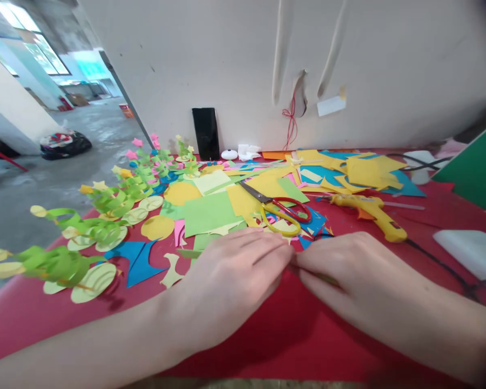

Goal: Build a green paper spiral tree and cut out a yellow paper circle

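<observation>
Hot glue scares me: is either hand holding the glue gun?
No, the glue gun lies on the table, apart from left hand and right hand.

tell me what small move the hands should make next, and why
Probably ease the bare left hand and bare right hand slightly apart, low over the red tabletop. Their fingers are close together, hiding whatever may be between them, and the metal scissors with red and yellow handles lie just beyond, so a small parting seems safer than reaching forward.

near edge: red tabletop (283,335) open; blocked ahead: scissors (268,200), paper sheets (210,212); right: glue gun (368,210), cord (437,263); left: paper spirals (60,265)
</observation>
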The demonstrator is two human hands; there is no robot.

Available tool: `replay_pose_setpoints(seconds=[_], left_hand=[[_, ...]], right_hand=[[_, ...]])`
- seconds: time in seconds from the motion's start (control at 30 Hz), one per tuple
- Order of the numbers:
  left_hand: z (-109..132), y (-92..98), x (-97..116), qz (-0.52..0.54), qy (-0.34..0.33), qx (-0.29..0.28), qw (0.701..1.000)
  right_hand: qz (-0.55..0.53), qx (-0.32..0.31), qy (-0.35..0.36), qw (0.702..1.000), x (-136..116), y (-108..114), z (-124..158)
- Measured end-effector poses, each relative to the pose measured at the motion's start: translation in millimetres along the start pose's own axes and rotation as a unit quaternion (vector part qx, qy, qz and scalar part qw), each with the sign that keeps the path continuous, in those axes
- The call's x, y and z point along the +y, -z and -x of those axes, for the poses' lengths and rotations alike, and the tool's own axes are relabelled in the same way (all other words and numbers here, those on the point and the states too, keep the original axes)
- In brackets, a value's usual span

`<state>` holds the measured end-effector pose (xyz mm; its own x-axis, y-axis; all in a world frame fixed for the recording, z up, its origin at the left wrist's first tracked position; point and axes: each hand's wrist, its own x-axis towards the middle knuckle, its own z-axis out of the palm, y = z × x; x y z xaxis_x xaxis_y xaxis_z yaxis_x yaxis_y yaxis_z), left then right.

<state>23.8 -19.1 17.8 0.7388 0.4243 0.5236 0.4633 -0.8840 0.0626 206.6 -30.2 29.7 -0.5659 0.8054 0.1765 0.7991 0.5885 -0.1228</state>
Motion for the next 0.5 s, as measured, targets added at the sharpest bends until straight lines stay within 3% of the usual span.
replay_pose_setpoints(seconds=[0.27,0.5], left_hand=[[3.1,0.3,1.8,0.025,0.03,-0.009,0.999],[5.3,1.3,2.0,0.008,0.052,-0.039,0.998]], right_hand=[[-0.046,-0.003,-0.046,0.998,-6.4,-8.2,2.6],[-0.049,-0.024,-0.042,0.998,-6.0,-5.1,-0.6]])
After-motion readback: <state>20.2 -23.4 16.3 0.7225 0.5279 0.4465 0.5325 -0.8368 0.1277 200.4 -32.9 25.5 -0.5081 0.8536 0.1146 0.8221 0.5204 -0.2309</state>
